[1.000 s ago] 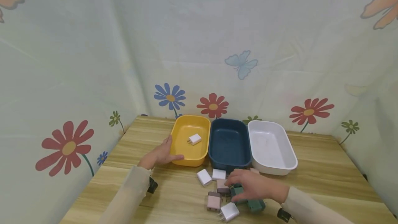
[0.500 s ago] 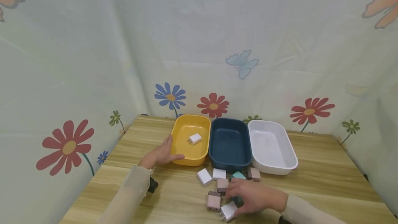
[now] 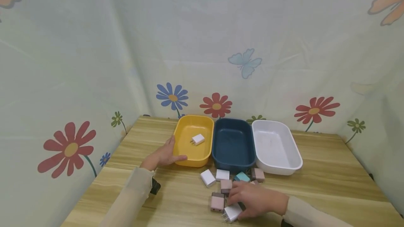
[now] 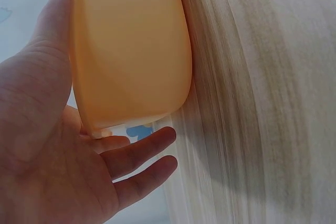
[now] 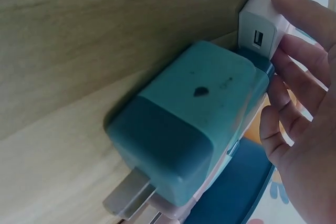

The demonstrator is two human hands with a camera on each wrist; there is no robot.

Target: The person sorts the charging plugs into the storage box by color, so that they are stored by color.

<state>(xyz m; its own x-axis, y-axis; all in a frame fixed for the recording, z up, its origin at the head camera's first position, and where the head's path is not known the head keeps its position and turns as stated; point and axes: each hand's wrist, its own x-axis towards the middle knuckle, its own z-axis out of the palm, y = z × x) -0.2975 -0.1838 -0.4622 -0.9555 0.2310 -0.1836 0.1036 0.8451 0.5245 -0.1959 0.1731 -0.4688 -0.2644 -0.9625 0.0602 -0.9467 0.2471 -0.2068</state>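
Note:
My left hand (image 3: 164, 155) holds the near left corner of the yellow tray (image 3: 192, 162), its thumb along the rim and fingers round the outer wall. Inside that tray lies a white charger plug (image 3: 198, 139). At the table's front, my right hand (image 3: 255, 199) pinches another white charger plug (image 3: 233, 212) between thumb and fingers. The right wrist view shows this plug's USB port, with the thumb (image 5: 296, 9) on its side. Close beside it there, a teal charger plug (image 5: 199, 93) lies with its prongs showing. The right hand covers part of the pile in the head view.
A dark blue tray (image 3: 233, 165) and a white tray (image 3: 279, 169) stand right of the yellow one. Near them lie white plugs (image 3: 207, 178), pink-and-brown plugs (image 3: 217, 202) and a teal plug (image 3: 242, 177). A flowered cloth (image 3: 202, 45) hangs behind the wooden table (image 3: 176, 199).
My right hand has come down from over the green plugs towards me and taken hold of the white plug. Teal and pink plugs behind it show more. The left hand has stayed put.

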